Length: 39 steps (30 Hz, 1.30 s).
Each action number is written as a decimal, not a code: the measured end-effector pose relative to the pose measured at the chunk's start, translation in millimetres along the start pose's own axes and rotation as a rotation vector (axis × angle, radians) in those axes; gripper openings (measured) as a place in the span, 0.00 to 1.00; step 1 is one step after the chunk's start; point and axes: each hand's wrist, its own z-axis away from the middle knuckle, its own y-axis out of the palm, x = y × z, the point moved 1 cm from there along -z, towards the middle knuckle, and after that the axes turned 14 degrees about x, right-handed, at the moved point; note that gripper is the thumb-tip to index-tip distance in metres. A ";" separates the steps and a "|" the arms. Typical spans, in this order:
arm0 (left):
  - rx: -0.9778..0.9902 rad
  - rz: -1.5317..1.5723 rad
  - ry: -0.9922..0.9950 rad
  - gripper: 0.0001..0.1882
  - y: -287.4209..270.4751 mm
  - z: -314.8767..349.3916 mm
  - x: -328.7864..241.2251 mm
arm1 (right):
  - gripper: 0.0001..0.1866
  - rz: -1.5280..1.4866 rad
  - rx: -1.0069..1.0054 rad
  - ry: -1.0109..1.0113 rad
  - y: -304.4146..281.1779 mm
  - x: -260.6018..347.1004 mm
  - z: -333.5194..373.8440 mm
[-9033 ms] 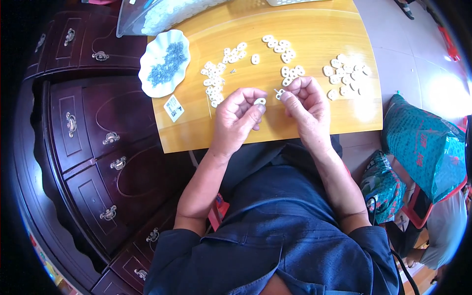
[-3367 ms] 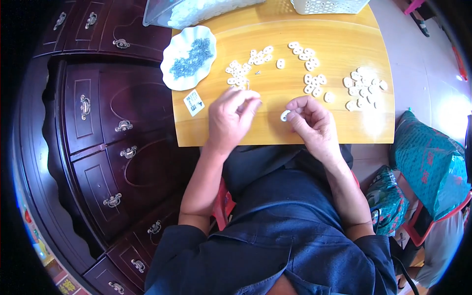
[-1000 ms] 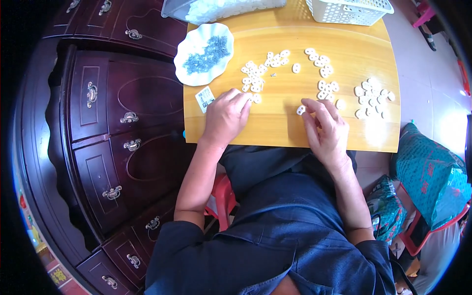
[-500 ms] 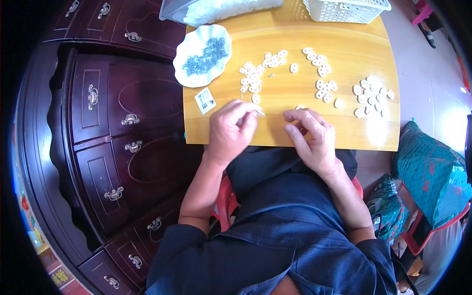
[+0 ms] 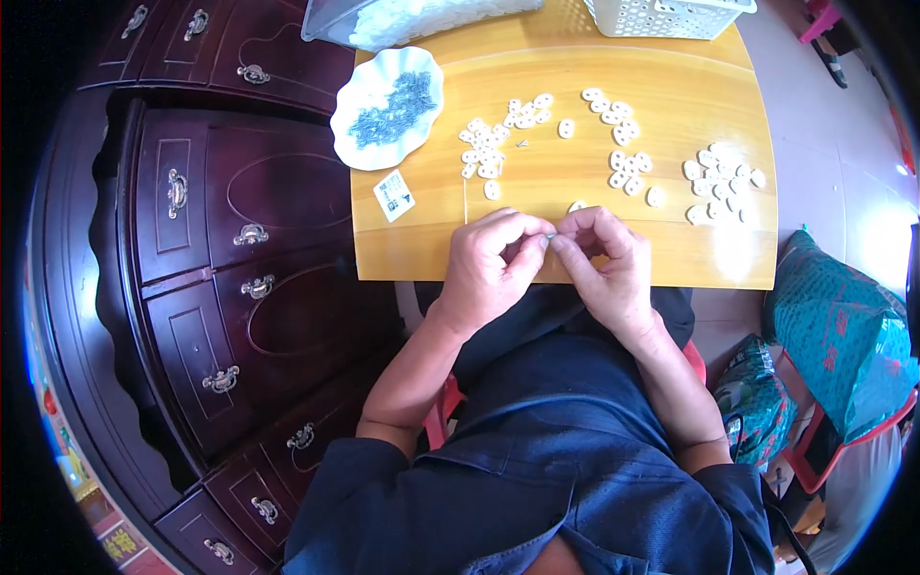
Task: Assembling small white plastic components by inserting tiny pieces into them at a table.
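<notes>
My left hand and my right hand meet over the table's near edge, thumbs and forefingers pinched together. Between their fingertips is a tiny greyish piece, too small to name. Just behind my right hand, one whitish oval piece with holes is partly covered. Similar pieces lie in loose groups: one cluster beyond my left hand, another beyond my right, and a larger heap farther right. A scalloped white dish at the left holds many thin dark metal bits.
A small metal bit and a white printed card lie on the wooden table. At the far edge stand a clear bin of whitish pieces and a perforated white basket. Dark drawers flank the left; teal bags the right.
My left hand has moved right, bringing its small piece to my right hand's fingertips. The right thumb and forefinger have closed into a pinch. The view has shifted slightly.
</notes>
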 end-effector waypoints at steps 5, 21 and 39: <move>-0.050 0.271 -0.053 0.07 5.9 1.6 9.4 | 0.06 -0.113 -0.021 0.085 1.2 0.6 1.0; -0.199 -0.325 0.383 0.12 9.7 -6.0 -7.9 | 0.10 -1.127 0.323 0.416 -12.0 -8.4 3.4; -0.098 -0.335 0.414 0.07 3.4 -12.5 -15.6 | 0.08 -1.220 0.331 0.387 -17.3 -14.9 3.3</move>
